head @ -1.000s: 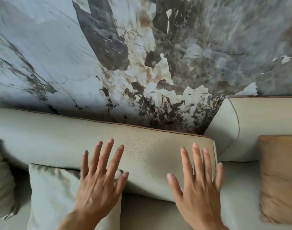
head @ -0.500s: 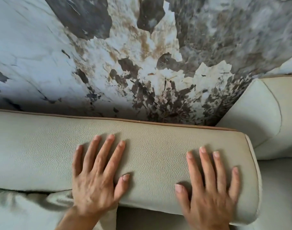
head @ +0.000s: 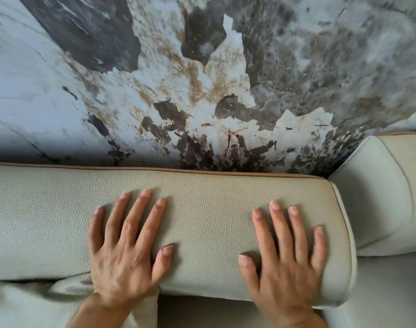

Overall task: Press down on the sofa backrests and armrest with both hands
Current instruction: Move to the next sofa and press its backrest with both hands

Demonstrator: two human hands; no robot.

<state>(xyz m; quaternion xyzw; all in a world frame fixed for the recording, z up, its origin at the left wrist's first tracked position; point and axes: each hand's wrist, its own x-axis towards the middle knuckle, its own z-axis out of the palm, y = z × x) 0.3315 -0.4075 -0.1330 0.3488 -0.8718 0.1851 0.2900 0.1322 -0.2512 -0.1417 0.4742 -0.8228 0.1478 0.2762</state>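
Observation:
A cream leather sofa backrest (head: 207, 209) with tan piping runs across the view from the left edge to a rounded end at the right. My left hand (head: 126, 254) lies flat on it, palm down, fingers spread. My right hand (head: 285, 259) lies flat near the backrest's right end, fingers spread as well. Neither hand holds anything. A second cream backrest (head: 379, 197) stands at the right, set at an angle to the first.
A marbled wall (head: 202, 79) in white, grey and brown rises right behind the backrest. A pale cushion (head: 48, 301) sits below my left wrist. The seat (head: 387, 292) shows at the lower right.
Both hands have moved forward from in front of the backrest onto its top and now rest flat on it. The view has come closer and dropped lower.

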